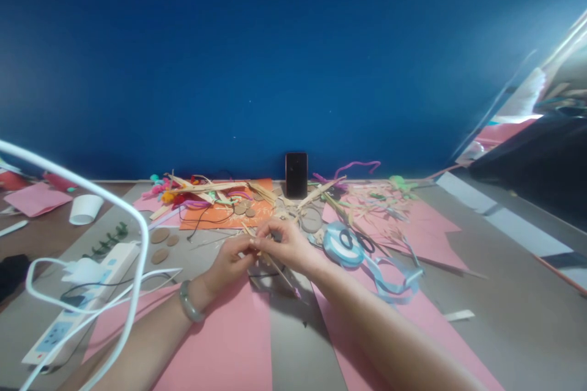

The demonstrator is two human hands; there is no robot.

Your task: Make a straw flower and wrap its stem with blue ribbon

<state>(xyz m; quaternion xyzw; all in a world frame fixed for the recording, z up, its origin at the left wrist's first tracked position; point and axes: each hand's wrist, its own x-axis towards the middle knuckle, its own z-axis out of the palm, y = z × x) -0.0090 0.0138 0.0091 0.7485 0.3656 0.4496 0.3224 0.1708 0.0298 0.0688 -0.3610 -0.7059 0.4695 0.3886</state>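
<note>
The straw strips (pixel 270 259), thin and pale, sit pinched between both hands over the middle of the desk (pixel 495 293), above a small dark piece that is too blurred to make out. The left hand (pixel 232 259) has its grip closed on the strips' near-left end; a grey bracelet (pixel 189 300) circles that wrist. The right hand (pixel 287 247) clamps them from the right, fingertips together. Pink paper sheets (pixel 229 342) lie under the forearms. Just right of the hands is a roll of light blue ribbon (pixel 342 244) with black scissors (pixel 358 239) on it. Farther back lies an orange sheet (pixel 215 217) strewn with straw and pipe cleaners, and a black phone (pixel 296 175) stands against the blue wall. Near left, a white power strip (pixel 68 311) trails white cables.
</note>
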